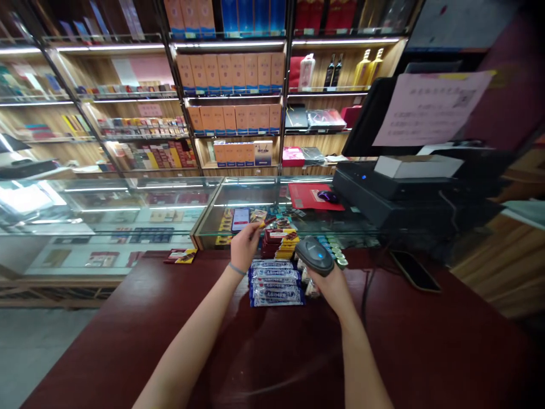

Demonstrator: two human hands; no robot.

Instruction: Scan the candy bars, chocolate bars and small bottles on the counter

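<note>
My left hand is closed on a small snack packet, lifted above the dark red counter. A grey handheld barcode scanner sits in the grip of my right hand, its head turned toward the left. Between the two hands lie several blue-and-white wrapped bars in a row. Behind them stands a stack of red and yellow packets.
A phone and small goods lie on the glass display case. A red mat with a mouse, a black register unit, a dark phone and a cable are at the right. One loose packet lies left. Stocked shelves behind.
</note>
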